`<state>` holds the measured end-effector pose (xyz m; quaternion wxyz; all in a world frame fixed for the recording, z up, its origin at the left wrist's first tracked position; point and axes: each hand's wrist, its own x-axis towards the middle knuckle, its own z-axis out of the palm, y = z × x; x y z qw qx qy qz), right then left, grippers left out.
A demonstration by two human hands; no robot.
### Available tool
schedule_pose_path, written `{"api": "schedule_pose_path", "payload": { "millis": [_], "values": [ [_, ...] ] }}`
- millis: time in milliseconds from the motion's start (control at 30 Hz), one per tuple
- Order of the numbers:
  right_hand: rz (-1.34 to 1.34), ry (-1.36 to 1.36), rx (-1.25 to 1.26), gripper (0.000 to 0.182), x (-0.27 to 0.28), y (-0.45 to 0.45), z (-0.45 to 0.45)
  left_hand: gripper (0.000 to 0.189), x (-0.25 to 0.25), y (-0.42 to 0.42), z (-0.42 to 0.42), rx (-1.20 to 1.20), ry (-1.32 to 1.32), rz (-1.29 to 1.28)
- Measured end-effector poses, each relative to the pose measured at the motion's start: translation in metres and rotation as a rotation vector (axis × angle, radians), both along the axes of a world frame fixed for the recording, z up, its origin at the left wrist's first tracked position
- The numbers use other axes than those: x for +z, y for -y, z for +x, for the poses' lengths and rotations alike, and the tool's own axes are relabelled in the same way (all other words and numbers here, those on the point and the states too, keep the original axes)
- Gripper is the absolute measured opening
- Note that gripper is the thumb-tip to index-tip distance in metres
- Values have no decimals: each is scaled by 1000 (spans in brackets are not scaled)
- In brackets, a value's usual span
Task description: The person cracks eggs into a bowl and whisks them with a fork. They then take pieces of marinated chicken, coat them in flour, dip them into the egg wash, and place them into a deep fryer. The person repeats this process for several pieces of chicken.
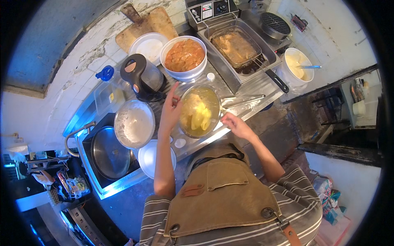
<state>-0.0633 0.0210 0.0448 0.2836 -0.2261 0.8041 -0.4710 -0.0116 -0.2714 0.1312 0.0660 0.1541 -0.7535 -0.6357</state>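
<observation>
A round metal bowl of yellowish liquid with pale yellow pieces lies between my hands. My left hand is at its left rim, index finger pointing away, nothing seen in it. Near the bowl's lower right rim is my right hand, fingers curled; whether it touches the rim or holds something is unclear. Metal tongs extend to the right beside the bowl. To the left stands a bowl of white flour-like powder. Beyond, a white tub holds orange-coated raw meat.
A deep fryer has a basket of frying food in oil. Right of it stands a white bucket of cream-coloured mixture. An electric kettle, a white lid and a sink are at left. A wooden board leans behind.
</observation>
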Motion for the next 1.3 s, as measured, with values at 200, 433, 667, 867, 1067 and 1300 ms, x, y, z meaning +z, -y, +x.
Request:
{"api": "schedule_pose_path", "payload": {
  "millis": [200,433,667,867,1067,1300],
  "values": [
    [-98,-161,94,14,-16,-6,-10,67,-5,1,0,12,-31,48],
    [48,-6,80,22,14,2,-19,62,-24,8,5,73,-86,22],
    [333,-674,-4,36,64,14,-6,47,-51,14,13,254,-110,53],
    [323,-695,-44,37,91,25,-3,40,-84,24,26,214,-85,-392],
    [302,-723,15,37,84,33,2,39,-88,22,36,269,-99,-295],
    [217,-579,84,27,86,80,7,45,-40,10,73,311,-69,-477]
  ]
}}
